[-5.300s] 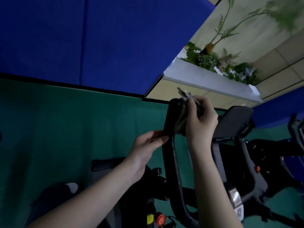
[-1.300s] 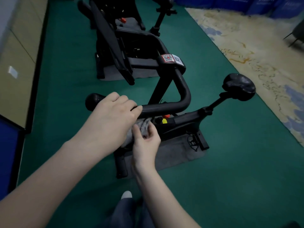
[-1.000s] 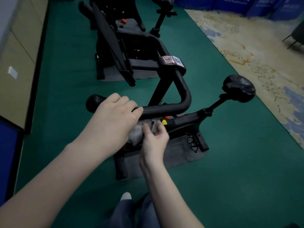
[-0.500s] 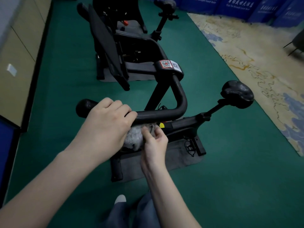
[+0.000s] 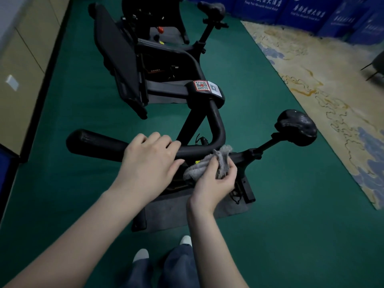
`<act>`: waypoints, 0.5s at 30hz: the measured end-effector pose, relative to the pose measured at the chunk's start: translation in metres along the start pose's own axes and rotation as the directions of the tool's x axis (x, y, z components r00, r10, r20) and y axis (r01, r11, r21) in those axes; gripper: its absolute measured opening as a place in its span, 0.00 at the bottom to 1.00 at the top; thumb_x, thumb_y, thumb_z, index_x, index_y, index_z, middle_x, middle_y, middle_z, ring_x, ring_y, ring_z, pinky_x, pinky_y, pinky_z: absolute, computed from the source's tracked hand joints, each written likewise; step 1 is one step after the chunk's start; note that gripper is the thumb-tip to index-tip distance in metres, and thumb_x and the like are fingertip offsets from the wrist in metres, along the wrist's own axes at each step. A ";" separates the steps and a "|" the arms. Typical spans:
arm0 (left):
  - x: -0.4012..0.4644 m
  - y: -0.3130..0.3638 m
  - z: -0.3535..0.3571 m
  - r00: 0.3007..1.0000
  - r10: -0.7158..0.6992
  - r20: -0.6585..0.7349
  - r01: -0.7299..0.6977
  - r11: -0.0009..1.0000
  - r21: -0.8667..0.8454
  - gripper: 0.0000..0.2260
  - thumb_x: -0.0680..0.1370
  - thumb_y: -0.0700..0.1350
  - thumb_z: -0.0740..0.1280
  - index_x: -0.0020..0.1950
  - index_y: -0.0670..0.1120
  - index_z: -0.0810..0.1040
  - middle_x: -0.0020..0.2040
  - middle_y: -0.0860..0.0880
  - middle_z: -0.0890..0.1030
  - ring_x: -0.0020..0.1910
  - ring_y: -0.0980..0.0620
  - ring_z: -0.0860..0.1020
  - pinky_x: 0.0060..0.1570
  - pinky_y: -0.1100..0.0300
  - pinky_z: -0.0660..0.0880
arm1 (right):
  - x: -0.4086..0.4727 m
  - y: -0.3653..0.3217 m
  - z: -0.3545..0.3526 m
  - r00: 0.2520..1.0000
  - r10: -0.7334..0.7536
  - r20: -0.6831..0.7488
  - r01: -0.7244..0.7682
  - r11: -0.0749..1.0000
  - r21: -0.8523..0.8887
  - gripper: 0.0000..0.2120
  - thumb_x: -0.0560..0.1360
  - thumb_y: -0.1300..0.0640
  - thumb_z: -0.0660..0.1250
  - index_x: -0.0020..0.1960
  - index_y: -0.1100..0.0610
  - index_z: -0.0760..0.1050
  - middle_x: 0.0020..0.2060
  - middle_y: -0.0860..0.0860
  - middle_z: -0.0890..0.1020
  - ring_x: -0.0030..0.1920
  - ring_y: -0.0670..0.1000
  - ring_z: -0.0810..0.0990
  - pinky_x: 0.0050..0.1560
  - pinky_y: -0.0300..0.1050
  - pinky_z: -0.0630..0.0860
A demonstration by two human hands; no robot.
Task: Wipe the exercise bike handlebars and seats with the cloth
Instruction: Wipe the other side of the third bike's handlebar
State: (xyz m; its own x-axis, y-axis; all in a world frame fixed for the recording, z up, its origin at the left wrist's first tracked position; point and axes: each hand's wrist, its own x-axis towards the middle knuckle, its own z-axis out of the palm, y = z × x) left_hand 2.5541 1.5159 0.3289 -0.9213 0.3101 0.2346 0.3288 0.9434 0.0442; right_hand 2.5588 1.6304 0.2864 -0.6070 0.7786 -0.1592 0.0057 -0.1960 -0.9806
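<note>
Wall panels (image 5: 25,59): beige, along the far left edge, meeting the green floor (image 5: 291,225).
Handlebar (image 5: 97,143): black padded bar running left to right across the middle, its rounded end at the left, curving up at the right towards a post with a QR sticker (image 5: 201,85).
Left hand (image 5: 149,161): laid over the handlebar near its middle, fingers curled over the top of the bar, gripping it.
Cloth (image 5: 204,166): grey, bunched, just under the bend of the handlebar, right of the left hand; its upper tip touches the bar.
Right hand (image 5: 216,181): fingers closed round the cloth from below and the near side, holding it.
Seat (image 5: 295,126): black saddle on a slanted post, right of the hands, well apart from the cloth.
Second bike (image 5: 158,48): farther back, centre, with its own saddle (image 5: 212,8).
Rug (image 5: 332,90): pale, patterned, on the right.
Blue banners (image 5: 301,11): far right, along the back.
</note>
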 end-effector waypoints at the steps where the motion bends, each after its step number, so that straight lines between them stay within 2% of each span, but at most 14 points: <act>1: 0.001 0.000 0.003 1.000 -0.015 -0.007 0.015 1.000 0.004 0.14 0.73 0.53 0.66 0.50 0.44 0.81 0.41 0.47 0.81 0.41 0.44 0.78 0.39 0.51 0.73 | 0.008 -0.001 0.002 1.000 -0.003 -0.006 0.003 1.000 -0.003 0.07 0.78 0.63 0.65 0.55 0.58 0.75 0.49 0.54 0.81 0.48 0.47 0.80 0.47 0.32 0.76; 6: -0.001 0.002 0.009 0.998 -0.037 -0.057 0.037 0.999 -0.003 0.14 0.73 0.52 0.67 0.50 0.43 0.81 0.41 0.48 0.81 0.40 0.44 0.78 0.39 0.52 0.72 | 0.040 -0.005 0.003 0.996 -0.059 0.069 0.064 0.996 -0.069 0.04 0.77 0.62 0.65 0.51 0.56 0.76 0.50 0.57 0.81 0.50 0.52 0.81 0.52 0.46 0.79; 7: -0.002 0.002 0.010 0.997 -0.041 -0.067 0.040 0.999 -0.003 0.14 0.73 0.52 0.68 0.51 0.43 0.81 0.41 0.48 0.81 0.40 0.44 0.78 0.39 0.52 0.72 | 0.039 -0.005 0.001 0.991 -0.099 0.093 0.108 0.989 -0.099 0.05 0.77 0.62 0.65 0.52 0.56 0.76 0.51 0.58 0.80 0.51 0.53 0.81 0.53 0.45 0.79; 11: -0.002 0.003 0.012 0.995 -0.066 -0.081 0.065 0.998 -0.009 0.16 0.76 0.56 0.63 0.51 0.45 0.81 0.42 0.49 0.81 0.41 0.46 0.78 0.40 0.52 0.71 | 0.043 -0.007 -0.009 0.943 -0.266 0.201 0.302 0.937 -0.176 0.09 0.75 0.67 0.66 0.51 0.55 0.76 0.52 0.55 0.79 0.52 0.50 0.79 0.51 0.31 0.74; 15: 0.003 0.010 0.013 0.990 -0.122 -0.076 0.115 0.989 -0.089 0.21 0.74 0.60 0.58 0.52 0.46 0.81 0.43 0.50 0.81 0.43 0.47 0.78 0.45 0.52 0.72 | 0.084 -0.014 -0.002 0.914 -0.254 0.317 0.333 0.915 -0.226 0.08 0.75 0.66 0.66 0.53 0.60 0.78 0.52 0.56 0.81 0.53 0.51 0.80 0.58 0.43 0.76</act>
State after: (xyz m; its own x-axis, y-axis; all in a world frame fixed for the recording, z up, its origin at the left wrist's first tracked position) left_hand 2.5518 1.5273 0.3173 -0.9360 0.1831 0.3007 0.2379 0.9585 0.1571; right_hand 2.5086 1.6997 0.2861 -0.8078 0.5726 0.1402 -0.0172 0.2149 -0.9765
